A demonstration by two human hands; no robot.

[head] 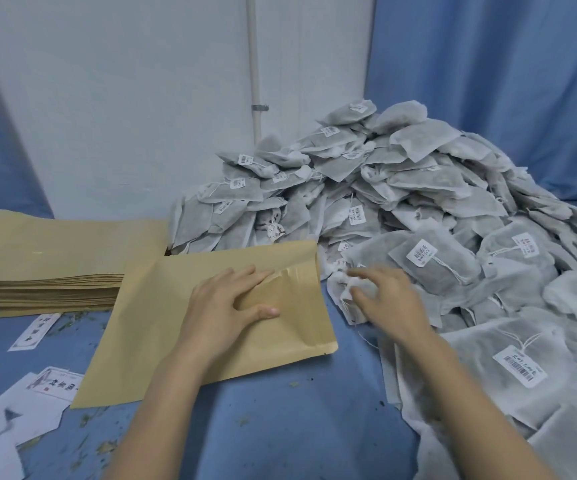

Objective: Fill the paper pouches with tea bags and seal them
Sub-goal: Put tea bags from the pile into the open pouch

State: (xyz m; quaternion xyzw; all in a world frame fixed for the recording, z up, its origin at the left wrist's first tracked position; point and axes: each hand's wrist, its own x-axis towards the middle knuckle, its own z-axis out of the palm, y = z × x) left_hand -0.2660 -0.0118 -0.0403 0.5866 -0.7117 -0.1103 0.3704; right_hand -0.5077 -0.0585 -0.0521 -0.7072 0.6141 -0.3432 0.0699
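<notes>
Your left hand (226, 303) lies on the paper pouch (211, 323) with no closed grip: fingers spread flat near its open mouth, thumb stretched along the paper. Your right hand (389, 299) curls its fingers over a crumpled white tea bag (347, 296) just off the pouch's right edge; motion blur makes it hard to say whether the grip has actually closed on it. That pouch lies flat on the blue table (280, 410), mouth turned toward the tea bags, its upper flap lifted slightly. Right of it rises a large heap of grey tea bags (401, 174) with barcode tags, spilling down to the near right edge. Left of the pouch sits a stack of empty pouches (44, 271). Printed paper labels (34, 330) and loose crumbs lie scattered at the near left.
</notes>
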